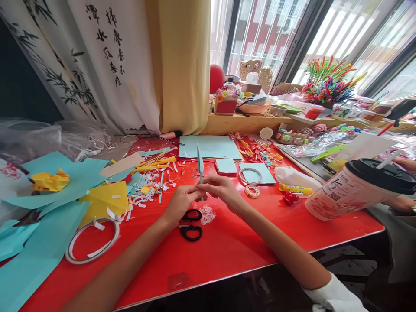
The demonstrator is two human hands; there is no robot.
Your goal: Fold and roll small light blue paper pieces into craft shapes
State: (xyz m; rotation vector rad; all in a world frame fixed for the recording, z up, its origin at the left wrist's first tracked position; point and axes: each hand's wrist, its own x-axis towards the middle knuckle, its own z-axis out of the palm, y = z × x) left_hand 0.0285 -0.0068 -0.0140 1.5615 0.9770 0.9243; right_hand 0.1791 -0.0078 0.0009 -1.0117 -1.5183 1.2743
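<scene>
A narrow light-blue paper piece (200, 162) stands upright between my hands, above the middle of the red table (227, 255). My left hand (182, 201) and my right hand (223, 190) meet at its lower end, both with fingers closed in a pinch on it. Below my left hand lie scissors (191, 233) with black handles; their blades are mostly hidden. Beside the handles is a small heap of white shreds (207, 215). Behind the hands lie a stack of light-blue sheets (211, 147) and a smaller blue square stack (226, 166).
Blue paper (74, 173), yellow paper (108, 200) and a large tape roll (74, 255) lie left. Right are a tape ring (241, 176), a yellow glue stick (295, 189) and a tilted drink cup (344, 195). Another person's arm (401, 203) shows at the right edge.
</scene>
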